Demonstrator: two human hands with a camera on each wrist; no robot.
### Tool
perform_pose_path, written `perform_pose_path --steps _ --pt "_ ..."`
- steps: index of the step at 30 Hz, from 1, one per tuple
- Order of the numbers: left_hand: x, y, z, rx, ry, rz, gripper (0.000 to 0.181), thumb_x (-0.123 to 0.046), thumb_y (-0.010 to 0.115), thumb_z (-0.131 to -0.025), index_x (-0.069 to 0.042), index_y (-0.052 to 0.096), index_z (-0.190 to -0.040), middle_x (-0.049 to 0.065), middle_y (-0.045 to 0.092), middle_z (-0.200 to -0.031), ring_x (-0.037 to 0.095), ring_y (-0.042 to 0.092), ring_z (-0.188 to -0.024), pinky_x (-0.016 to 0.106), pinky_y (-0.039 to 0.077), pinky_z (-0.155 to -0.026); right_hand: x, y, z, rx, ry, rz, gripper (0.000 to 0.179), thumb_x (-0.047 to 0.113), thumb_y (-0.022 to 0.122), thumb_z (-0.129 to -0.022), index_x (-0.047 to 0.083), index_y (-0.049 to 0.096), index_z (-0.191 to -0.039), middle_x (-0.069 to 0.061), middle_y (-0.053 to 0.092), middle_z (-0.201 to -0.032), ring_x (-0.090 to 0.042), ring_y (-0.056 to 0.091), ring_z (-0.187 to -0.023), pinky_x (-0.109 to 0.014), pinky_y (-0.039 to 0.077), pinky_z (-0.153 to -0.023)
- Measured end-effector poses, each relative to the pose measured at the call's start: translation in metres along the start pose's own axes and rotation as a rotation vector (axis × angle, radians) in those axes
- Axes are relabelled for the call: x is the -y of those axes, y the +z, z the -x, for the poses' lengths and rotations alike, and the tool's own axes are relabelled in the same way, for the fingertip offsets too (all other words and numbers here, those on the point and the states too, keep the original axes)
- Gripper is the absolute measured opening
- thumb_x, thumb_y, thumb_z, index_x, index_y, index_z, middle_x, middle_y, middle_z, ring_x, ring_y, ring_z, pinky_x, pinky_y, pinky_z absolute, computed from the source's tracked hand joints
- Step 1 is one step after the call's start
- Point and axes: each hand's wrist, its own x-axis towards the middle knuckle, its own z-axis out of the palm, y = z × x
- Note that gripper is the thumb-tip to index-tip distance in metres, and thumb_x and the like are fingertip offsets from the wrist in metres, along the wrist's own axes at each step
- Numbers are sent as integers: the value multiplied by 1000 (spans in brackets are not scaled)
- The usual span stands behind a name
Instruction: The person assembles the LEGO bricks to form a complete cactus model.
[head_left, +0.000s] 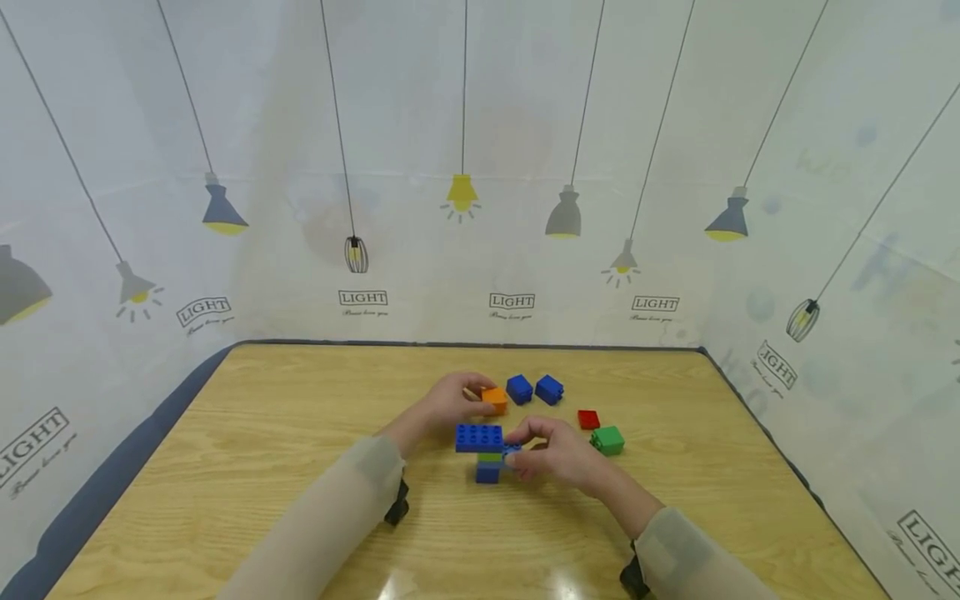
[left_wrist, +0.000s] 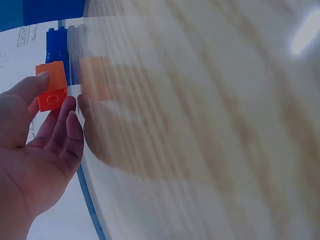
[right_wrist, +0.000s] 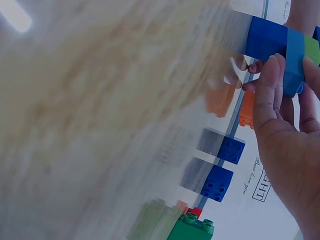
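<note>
My left hand pinches an orange brick between thumb and fingers, beyond the built stack. In the left wrist view the orange brick shows a hollow underside, and the thumb lies on one face. A stack of bricks stands on the table, with a wide blue studded brick on top, a lime green layer beneath and blue bricks below. At its right side my right hand grips a lighter blue brick that forms one layer, thumb and fingers on opposite sides.
Two blue bricks lie on their sides just right of the orange one. A flat red piece and a green brick lie on the wooden table beyond my right hand. A lamp-printed sheet rises behind the table's far edge.
</note>
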Motion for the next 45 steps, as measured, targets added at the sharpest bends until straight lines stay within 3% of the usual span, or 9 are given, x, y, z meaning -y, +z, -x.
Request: perform_pose_path --steps 8,16,31,38,45 --pt "2 -1 6 -16 19 58 37 -26 80 -102 -17 74 -138 7 72 -137 23 68 -111 41 61 -99 0 1 1 -1 7 -3 27 22 79 -103 6 71 -124 -15 67 -127 -25 75 -91 -41 67 -87" --pt "-5 -15 22 -107 30 152 39 -28 80 -102 -16 72 -139 8 71 -135 23 70 -105 37 65 -86 1 2 2 -2 10 -6 28 22 79 -103 6 71 -123 -14 67 -126 -25 75 -92 -40 67 -87" --pt "-16 -39 51 -190 40 300 41 -15 76 -103 -6 61 -139 16 66 -136 24 71 -104 52 65 -98 -1 2 2 7 -3 -16 27 22 79 -103 5 70 -123 -14 66 -126 -24 75 -91 -41 67 -86" --pt "-23 -49 67 -165 82 290 52 -14 73 -102 -14 59 -152 17 63 -140 26 71 -107 51 66 -98 0 2 1 5 -6 -17 26 20 79 -103 4 70 -122 -15 66 -127 -25 76 -94 -42 67 -87" --pt "-27 -54 84 -129 134 290 53 -11 72 -101 -22 62 -152 18 61 -146 28 72 -110 50 66 -97 1 3 -1 8 -8 -21 26 20 79 -103 4 71 -121 -15 67 -126 -25 76 -93 -40 67 -86"
